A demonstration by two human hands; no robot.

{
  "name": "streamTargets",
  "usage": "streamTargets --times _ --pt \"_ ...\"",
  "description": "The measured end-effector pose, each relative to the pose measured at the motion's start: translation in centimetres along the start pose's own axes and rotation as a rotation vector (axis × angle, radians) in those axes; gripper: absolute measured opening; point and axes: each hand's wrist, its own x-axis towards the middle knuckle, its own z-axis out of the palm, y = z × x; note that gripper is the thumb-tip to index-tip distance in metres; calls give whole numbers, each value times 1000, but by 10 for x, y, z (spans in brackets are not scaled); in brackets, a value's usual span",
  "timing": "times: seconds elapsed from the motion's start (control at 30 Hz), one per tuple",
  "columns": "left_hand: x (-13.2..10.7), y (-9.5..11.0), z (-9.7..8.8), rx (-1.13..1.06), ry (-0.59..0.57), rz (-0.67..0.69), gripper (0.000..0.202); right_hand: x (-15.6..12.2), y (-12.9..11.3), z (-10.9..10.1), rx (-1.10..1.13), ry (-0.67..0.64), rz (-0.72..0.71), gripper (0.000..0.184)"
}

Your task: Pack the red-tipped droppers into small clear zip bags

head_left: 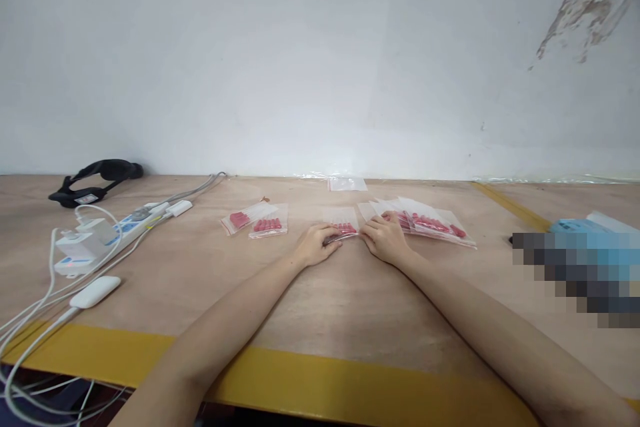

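Note:
A small clear zip bag (344, 219) with a row of red pieces lies in front of me, its near edge slightly raised. At that edge's left end, my left hand (316, 245) is closed on the bag, thumb toward me. My right hand (387, 239) pinches the right end, its fingertips partly hidden. Right beside it, a fanned pile of similar bags (431, 223) with red pieces lies partly behind the hand. To the left rest two more filled bags, one tilted (239, 219) and one straighter (268, 225), overlapping a little.
Flat clear bags (347, 184) lie by the wall. On the left are a power strip (133, 225) with white plugs and cables, a white oval device (96, 291) and a black strap (95, 181). A blue packet (573, 225) sits right, near a blurred patch. Yellow tape (300, 373) lines the table's front edge.

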Motion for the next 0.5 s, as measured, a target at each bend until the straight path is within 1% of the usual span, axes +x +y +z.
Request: streamTargets --times 0.1,0.2,0.27,0.37,0.5 --pt "4 2 4 75 20 66 24 0 -1 0 12 -8 0 21" --pt "14 6 12 138 24 146 17 1 -4 0 35 -13 -10 21" --pt "21 9 18 201 18 175 15 1 -6 1 41 -19 -8 21" --pt "29 11 24 316 5 240 15 1 -7 1 43 -30 15 20" --pt "35 12 26 420 -7 329 18 0 -7 2 52 -33 54 18"
